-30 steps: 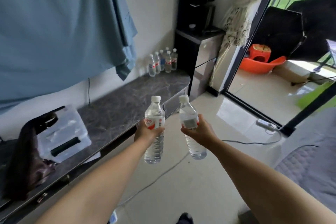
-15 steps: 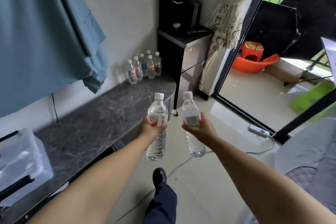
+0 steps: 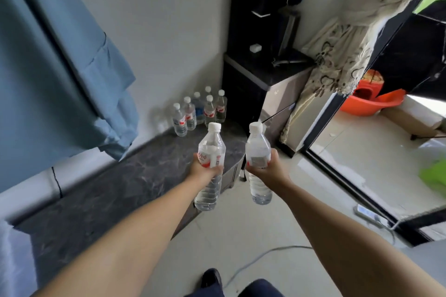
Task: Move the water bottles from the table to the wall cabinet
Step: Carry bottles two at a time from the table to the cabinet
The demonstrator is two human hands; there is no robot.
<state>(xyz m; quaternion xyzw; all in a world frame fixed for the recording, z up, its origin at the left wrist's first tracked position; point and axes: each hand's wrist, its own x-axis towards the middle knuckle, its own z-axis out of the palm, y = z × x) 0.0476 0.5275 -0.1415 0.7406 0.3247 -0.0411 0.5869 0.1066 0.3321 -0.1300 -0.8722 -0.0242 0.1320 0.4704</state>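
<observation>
**Two bottles held out above the dark counter's end**

Above the rounded end of the long dark marble-patterned counter (image 3: pixel 115 190), both bare arms reach forward side by side. The left hand (image 3: pixel 205 171) has its fingers curled round the middle of a clear plastic water bottle with a white cap and a red-and-white label (image 3: pixel 210 152), held upright with its base hanging below the fist. The right hand (image 3: pixel 268 170) grips a second clear plastic bottle with a white cap and a pale grey label (image 3: pixel 257 149) in the same way; the two bottles stand close together without touching. At the far end of the counter, against the white wall, a cluster of six small capped water bottles (image 3: pixel 200 111) stands upright, just beside a tall black cabinet with a dark appliance on top (image 3: pixel 263 60). A blue-grey cloth (image 3: pixel 60 60) hangs on the wall at left. A dark shoe (image 3: pixel 211 278) shows on the pale tiled floor (image 3: pixel 241 229), near a grey cable.
</observation>
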